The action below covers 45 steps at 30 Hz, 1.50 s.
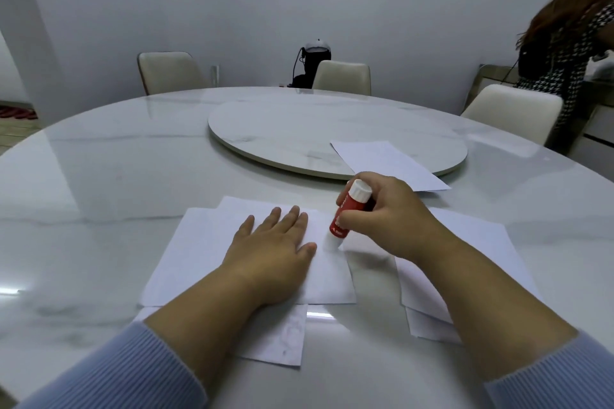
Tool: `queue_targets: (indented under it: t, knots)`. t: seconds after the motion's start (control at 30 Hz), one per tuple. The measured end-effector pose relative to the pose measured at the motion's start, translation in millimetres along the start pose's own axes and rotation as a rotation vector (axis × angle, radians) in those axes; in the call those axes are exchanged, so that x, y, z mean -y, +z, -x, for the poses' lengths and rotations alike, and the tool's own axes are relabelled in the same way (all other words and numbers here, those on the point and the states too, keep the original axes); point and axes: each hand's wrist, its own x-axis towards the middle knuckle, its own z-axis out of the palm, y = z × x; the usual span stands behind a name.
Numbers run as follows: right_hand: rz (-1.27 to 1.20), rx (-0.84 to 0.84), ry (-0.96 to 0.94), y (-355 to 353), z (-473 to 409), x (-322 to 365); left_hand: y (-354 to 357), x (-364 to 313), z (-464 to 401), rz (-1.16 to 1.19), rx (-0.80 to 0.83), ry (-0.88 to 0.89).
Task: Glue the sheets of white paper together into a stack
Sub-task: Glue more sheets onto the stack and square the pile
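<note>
Marble table (99,176) | left hand (275,246) flat on paper (199,242) | right hand (388,212) gripping glue stick (349,209)

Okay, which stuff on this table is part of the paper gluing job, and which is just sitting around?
Part of the job:
glue stick in the right hand
paper stack under the left hand
loose sheets
far sheet

Just around:
turntable
chairs
</note>
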Motion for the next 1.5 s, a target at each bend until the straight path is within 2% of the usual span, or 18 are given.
queue_targets:
  t: [0.17, 0.23, 0.33, 0.4, 0.47, 0.5, 0.53, 0.57, 0.6, 0.63, 0.67, 0.77, 0.87, 1.0, 1.27, 1.5]
  knots:
    - [-0.107, 0.25, -0.001, -10, 14, 3, 1, -1, 1, -0.006, 0.004, 0.003]
    - [-0.242, 0.288, -0.004, -14, 15, 1, -1, -2, 4, 0.005, 0.007, 0.005]
    - [-0.696, 0.059, 0.021, -25, 9, -6, -7, -4, 7, 0.004, 0.024, 0.048]
    - [-0.934, -0.13, 0.016, -33, 5, -10, -14, -6, 12, 0.036, 0.108, 0.192]
    - [-1.031, -0.234, 0.021, -36, 3, -12, -24, -5, 20, 0.251, 0.207, 0.371]
    - [-1.056, -0.262, 0.03, -35, 2, -13, -29, -6, 23, 0.369, 0.186, 0.394]
    - [-1.071, -0.28, 0.037, -35, 2, -14, -31, -5, 25, 0.432, 0.075, 0.355]
    - [-1.073, -0.292, 0.042, -35, 2, -14, -31, -2, 24, 0.386, -0.095, 0.265]
    - [-1.063, -0.302, 0.047, -34, 2, -15, -30, 0, 24, 0.237, -0.233, 0.139]
    - [-1.043, -0.311, 0.054, -34, 2, -15, -28, 1, 24, 0.058, -0.246, 0.009]
    - [-1.01, -0.319, 0.065, -33, 1, -15, -25, 1, 22, -0.062, -0.173, -0.065]
    - [-0.79, -0.329, 0.074, -24, -1, -17, -17, 1, 19, -0.082, 0.124, -0.005]
    - [-0.592, -0.246, 0.013, -9, -1, -17, -19, 6, 16, -0.053, 0.207, 0.07]
    - [-0.381, -0.173, -0.037, 7, -2, -16, -17, 8, 14, -0.03, 0.16, 0.079]
    - [-0.144, -0.012, -0.078, 25, -3, -19, -11, 9, 12, -0.049, 0.115, 0.066]
    - [-0.099, 0.051, -0.073, 14, -5, -10, -10, 10, 10, -0.048, 0.129, 0.057]
